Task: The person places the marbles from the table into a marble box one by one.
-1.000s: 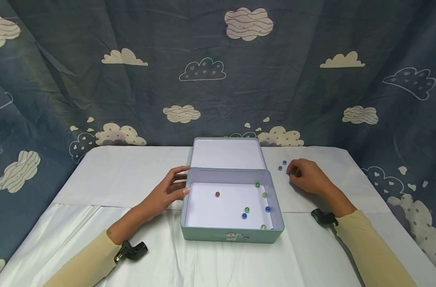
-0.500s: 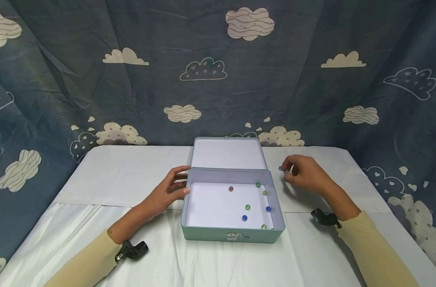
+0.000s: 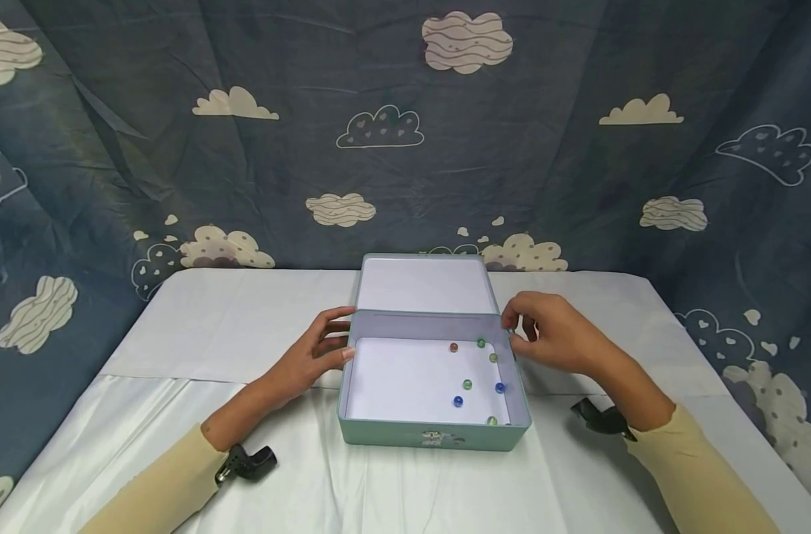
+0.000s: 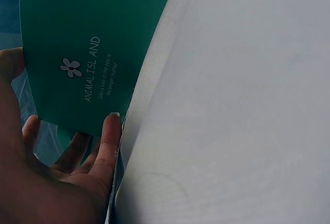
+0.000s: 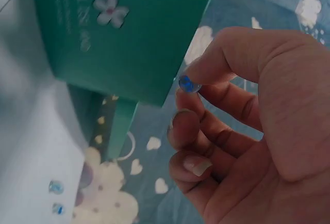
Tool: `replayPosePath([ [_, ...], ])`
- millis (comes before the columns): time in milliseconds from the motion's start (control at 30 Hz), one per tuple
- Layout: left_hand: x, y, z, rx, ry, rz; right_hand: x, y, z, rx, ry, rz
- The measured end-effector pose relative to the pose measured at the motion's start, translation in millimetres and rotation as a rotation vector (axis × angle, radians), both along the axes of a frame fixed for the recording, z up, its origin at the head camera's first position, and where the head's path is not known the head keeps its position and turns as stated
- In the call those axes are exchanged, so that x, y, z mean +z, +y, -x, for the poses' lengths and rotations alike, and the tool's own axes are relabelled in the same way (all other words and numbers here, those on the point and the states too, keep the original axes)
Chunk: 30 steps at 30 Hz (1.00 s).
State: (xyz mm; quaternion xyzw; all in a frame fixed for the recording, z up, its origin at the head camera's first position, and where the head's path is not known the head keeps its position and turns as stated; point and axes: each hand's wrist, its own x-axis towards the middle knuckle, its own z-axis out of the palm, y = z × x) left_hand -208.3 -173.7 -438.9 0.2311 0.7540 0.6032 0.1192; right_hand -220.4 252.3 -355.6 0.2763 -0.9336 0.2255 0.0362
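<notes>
A green tin box (image 3: 428, 436) stands on the table with its lid (image 3: 425, 283) lying back behind it. My left hand (image 3: 312, 352) touches the box's left wall with extended fingers. Just above the right rim, near the back corner, my right hand (image 3: 559, 334) pinches a clear-and-blue marble (image 5: 188, 83) between thumb and fingertip. On the box floor lie several marbles, among them a red marble (image 3: 453, 347), a green marble (image 3: 467, 384) and a blue marble (image 3: 458, 401). Another blue marble (image 3: 500, 388) is by the right wall.
Two bluish marbles on the table appear in the right wrist view, one marble (image 5: 55, 186) above the other marble (image 5: 58, 208); my right hand hides them in the head view. A white cloth (image 3: 265, 475) covers the table. A dark cloud-patterned curtain (image 3: 378, 67) hangs behind.
My right hand has moved left from the marbles on the table to the box's right rim, carrying a marble. Inside, the red marble has rolled right. The left hand stays put.
</notes>
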Motion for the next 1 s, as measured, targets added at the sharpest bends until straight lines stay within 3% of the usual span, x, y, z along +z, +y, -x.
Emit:
replayPosePath([
  [267,0.2,0.7,0.0,-0.004,0.003,0.000,3.4,-16,-14.6,0.093,0.010,-0.004],
  [633,0.5,-0.3,-0.8,-0.006,0.012,-0.004,-5.5,-36,-24.6,0.232,0.004,-0.016],
  [1000,0.4,0.2,-0.4,-0.006,0.008,-0.005,-15.9,-50,-29.3,0.291,-0.035,-0.044],
])
